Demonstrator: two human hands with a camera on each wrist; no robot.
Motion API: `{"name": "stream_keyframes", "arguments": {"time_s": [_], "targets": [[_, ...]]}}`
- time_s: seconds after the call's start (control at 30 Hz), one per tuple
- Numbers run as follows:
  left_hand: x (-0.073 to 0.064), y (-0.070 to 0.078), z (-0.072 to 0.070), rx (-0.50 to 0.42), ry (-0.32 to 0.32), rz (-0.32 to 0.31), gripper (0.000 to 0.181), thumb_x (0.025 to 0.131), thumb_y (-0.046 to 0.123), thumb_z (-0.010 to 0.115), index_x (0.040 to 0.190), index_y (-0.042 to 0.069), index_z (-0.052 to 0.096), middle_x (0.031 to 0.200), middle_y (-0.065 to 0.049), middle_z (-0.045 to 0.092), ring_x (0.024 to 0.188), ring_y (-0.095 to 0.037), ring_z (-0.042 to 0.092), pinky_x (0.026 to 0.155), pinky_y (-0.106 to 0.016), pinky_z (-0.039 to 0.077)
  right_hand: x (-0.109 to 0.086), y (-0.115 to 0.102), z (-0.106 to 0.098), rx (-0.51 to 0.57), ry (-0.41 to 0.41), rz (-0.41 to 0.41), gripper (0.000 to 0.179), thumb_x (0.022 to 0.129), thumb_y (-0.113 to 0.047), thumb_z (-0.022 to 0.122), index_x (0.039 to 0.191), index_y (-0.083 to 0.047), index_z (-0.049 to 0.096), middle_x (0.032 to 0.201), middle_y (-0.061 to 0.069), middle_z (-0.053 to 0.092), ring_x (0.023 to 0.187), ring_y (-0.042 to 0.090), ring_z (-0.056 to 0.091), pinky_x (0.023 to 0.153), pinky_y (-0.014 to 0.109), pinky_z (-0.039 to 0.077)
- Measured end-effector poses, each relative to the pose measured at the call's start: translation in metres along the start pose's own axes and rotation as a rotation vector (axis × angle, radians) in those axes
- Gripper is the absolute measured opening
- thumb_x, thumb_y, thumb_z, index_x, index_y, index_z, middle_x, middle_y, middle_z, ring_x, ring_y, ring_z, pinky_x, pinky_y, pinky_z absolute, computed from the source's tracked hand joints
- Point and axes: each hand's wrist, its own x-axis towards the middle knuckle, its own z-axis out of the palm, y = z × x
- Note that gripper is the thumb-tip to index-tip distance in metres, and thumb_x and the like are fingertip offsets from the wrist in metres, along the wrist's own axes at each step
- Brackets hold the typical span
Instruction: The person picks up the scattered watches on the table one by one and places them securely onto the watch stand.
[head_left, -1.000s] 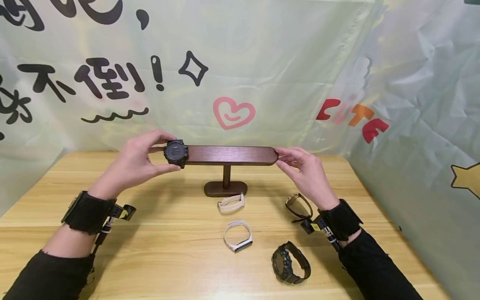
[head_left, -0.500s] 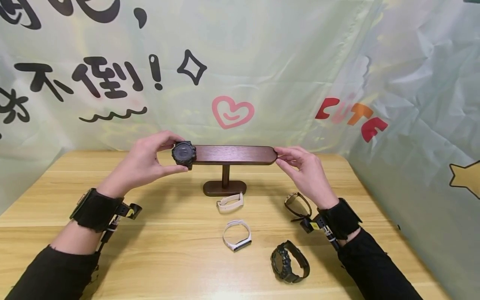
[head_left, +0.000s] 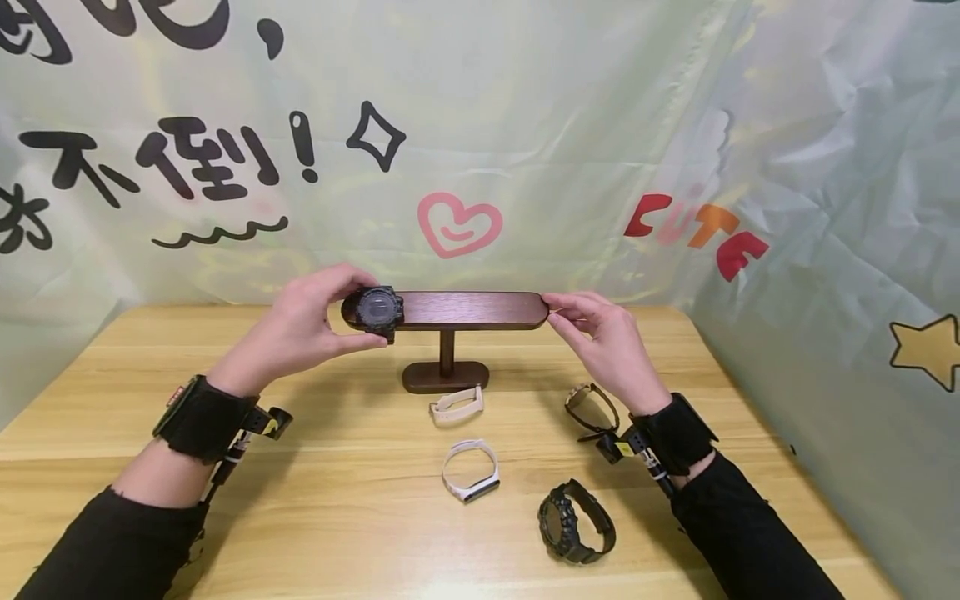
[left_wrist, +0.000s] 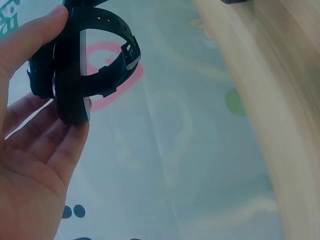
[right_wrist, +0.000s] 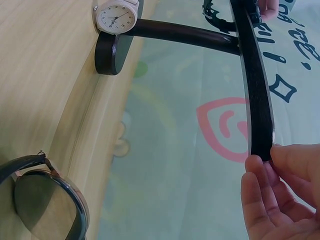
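A dark wooden watch stand [head_left: 472, 309] has a long rounded crossbar on a single post. Near its left end, a chunky black watch [head_left: 379, 308] faces forward, pinched by my left hand [head_left: 315, 323] between the thumb below and the fingers above. The left wrist view shows its buckled strap [left_wrist: 102, 84] looped around the bar, standing away behind it. My right hand [head_left: 603, 333] pinches the bar's right tip, thumb and fingers on opposite sides. In front of the base lies a pale pink-strapped watch [head_left: 457, 407]; the right wrist view shows its white dial [right_wrist: 116, 18].
On the wooden table [head_left: 330, 508] lie a white fitness band [head_left: 471, 471], a second chunky black watch [head_left: 576, 523] and a thin dark looped piece with a gold-coloured part [head_left: 592, 410], beneath my right wrist. A printed cloth [head_left: 555, 167] hangs close behind the stand.
My left hand has slid the black watch rightward along the bar, and the bar's left tip now shows beyond it. My right hand keeps its hold on the other tip.
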Motion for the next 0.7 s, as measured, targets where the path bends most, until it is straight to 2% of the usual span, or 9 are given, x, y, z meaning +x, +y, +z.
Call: {"name": "stream_keyframes", "arguments": {"time_s": [0.13,0.27,0.47,0.7], "targets": [[0.003,0.002,0.003,0.037,-0.003,0.020,0.062,0.075,0.025,0.101,0.125,0.010,0.068,0.119,-0.005,0.075,0.100,-0.019,0.069,0.088,-0.041,0.056,0.001,0.000,0.000,-0.005,-0.001,-0.005,0.033,0.107,-0.016,0.067,0.139,-0.012,0.072,0.132,0.008,0.072,0.111,0.021,0.072,0.096,0.028,0.058],[0.005,0.005,0.005,0.040,-0.025,0.013,0.062,0.076,0.027,0.100,0.126,0.010,0.067,0.119,-0.006,0.074,0.096,-0.018,0.067,0.082,-0.038,0.057,0.001,0.000,0.001,0.000,-0.001,-0.009,0.032,0.108,-0.015,0.066,0.138,-0.011,0.073,0.131,0.008,0.073,0.110,0.021,0.072,0.091,0.020,0.055],[0.010,0.010,0.009,0.028,-0.048,0.007,0.063,0.076,0.025,0.100,0.127,0.009,0.066,0.120,-0.006,0.073,0.097,-0.019,0.069,0.084,-0.040,0.060,0.002,0.001,0.001,0.008,-0.001,-0.019,0.031,0.108,-0.015,0.065,0.138,-0.012,0.073,0.131,0.009,0.074,0.111,0.022,0.073,0.091,0.018,0.056],[0.015,0.014,0.013,0.024,-0.054,0.032,0.064,0.075,0.026,0.101,0.126,0.009,0.065,0.119,-0.006,0.073,0.098,-0.020,0.070,0.087,-0.041,0.060,0.001,0.000,-0.001,0.005,-0.002,-0.017,0.031,0.109,-0.015,0.064,0.139,-0.011,0.073,0.131,0.010,0.074,0.110,0.024,0.073,0.090,0.017,0.055]]}}
